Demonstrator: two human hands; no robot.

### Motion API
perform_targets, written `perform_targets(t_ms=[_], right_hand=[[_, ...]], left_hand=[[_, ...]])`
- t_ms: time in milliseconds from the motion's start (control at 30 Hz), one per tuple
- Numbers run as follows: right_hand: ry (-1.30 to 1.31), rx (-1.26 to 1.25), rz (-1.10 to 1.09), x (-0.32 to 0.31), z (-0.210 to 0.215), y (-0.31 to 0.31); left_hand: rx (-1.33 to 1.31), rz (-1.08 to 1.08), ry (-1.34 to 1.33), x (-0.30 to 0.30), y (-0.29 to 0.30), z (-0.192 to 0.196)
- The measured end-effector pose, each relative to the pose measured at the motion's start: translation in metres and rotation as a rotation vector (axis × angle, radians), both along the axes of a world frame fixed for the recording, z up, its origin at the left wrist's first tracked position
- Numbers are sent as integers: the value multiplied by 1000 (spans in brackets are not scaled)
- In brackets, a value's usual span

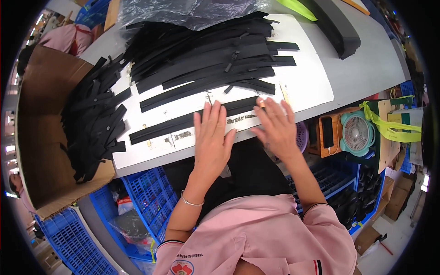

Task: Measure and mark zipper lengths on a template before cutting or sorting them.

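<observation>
Workshop clutter rings a gray counter [373,59], with a cardboard box [50,96] to the left and a small green fan [357,132] below the surface to the right, as I watch remotely through the head camera. On a white board [316,75], one black zipper strip [172,126] lies nearest the front edge, its long axis running almost parallel to that edge, left end closer to the wearer, right end farther away. Both hands meet it from the near side: the left hand [211,137] lays extended fingers across its middle, while the right hand [278,130] spreads its fingers at the right end, nearer that tip. I see nothing gripped in either; whether the right fingertips press down, I cannot tell. Beyond lies a heap of black strips [197,57].
</observation>
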State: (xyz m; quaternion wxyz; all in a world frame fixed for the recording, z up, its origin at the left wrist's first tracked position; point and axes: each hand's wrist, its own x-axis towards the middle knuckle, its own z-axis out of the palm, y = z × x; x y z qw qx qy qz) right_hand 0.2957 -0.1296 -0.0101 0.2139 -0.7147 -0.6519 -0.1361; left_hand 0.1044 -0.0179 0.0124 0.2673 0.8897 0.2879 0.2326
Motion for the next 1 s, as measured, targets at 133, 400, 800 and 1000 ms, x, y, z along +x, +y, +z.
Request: perform_targets(t_ms=[133,400,800,1000], right_hand=[[-176,-44,-29,37,6,-13],[-385,-108,-2,53,16,-21],[-141,79,-104,18,35,4],[874,83,157,-67,60,74]], left_hand=[[68,108,172,-30,4,1],[100,327,270,-88,14,-1],[174,426,174,-113,25,-11],[202,446,161,-117,25,-14]])
